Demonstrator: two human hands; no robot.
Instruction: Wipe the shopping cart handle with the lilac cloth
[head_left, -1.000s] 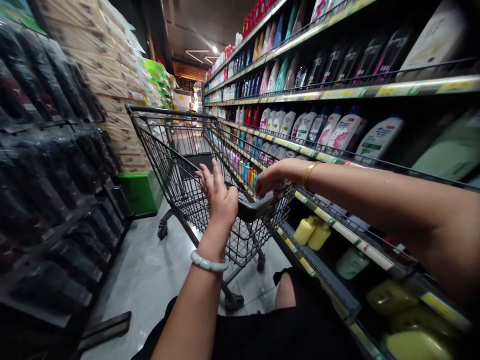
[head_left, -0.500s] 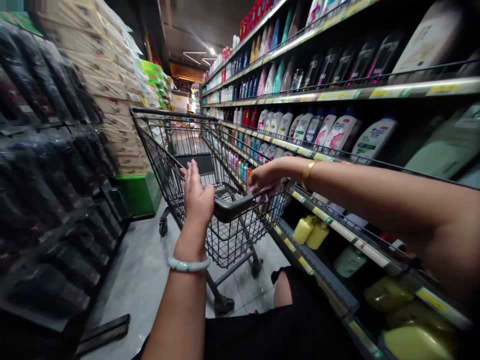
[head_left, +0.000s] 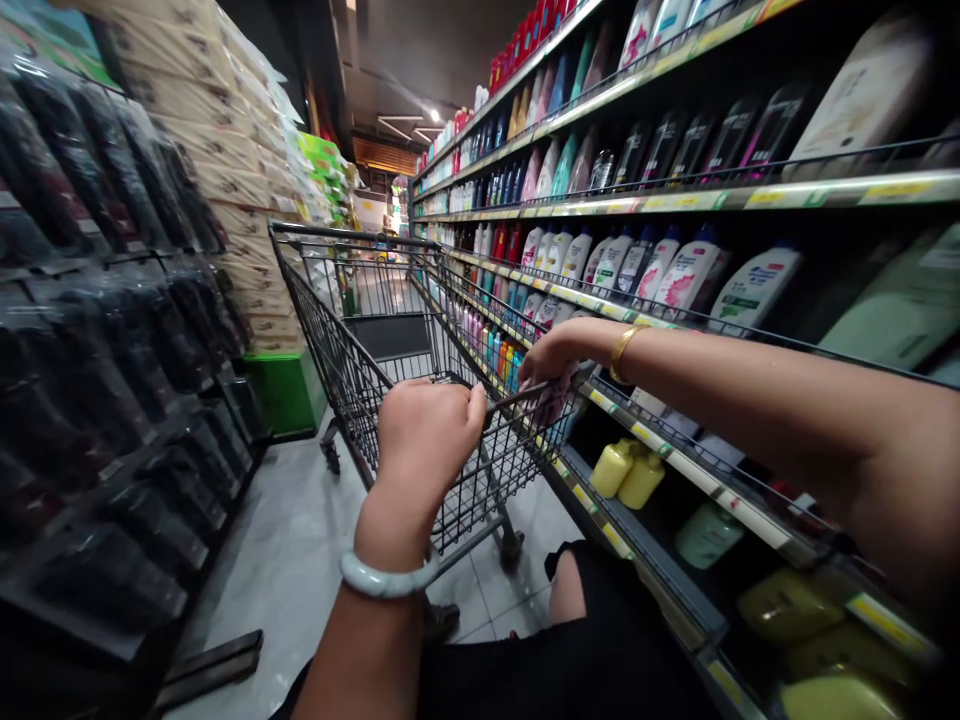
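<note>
A grey wire shopping cart (head_left: 390, 338) stands in front of me, angled across the aisle. My left hand (head_left: 427, 430), with a pale bangle at the wrist, is closed around the cart's dark push handle. My right hand (head_left: 553, 352), with a gold bracelet at the wrist, bends down by the handle's right end, fingers curled. Below it is a crumpled pinkish item (head_left: 553, 400), its kind unclear. Those fingertips are partly hidden, so what they grip does not show. Black wire mesh forms the basket under both hands.
Along the right run shelves (head_left: 675, 310) of shampoo bottles, close to my right arm. Yellow bottles (head_left: 616, 468) stand on a lower shelf. At left hang dark packaged goods (head_left: 120, 400), beside stacked cartons (head_left: 217, 180) and a green box (head_left: 285, 392). Grey floor tiles (head_left: 285, 530) lie between.
My left hand has gone from outstretched fingers beside the handle to a closed grip on it. The right hand stays at the handle's right end. The view has shifted slightly.
</note>
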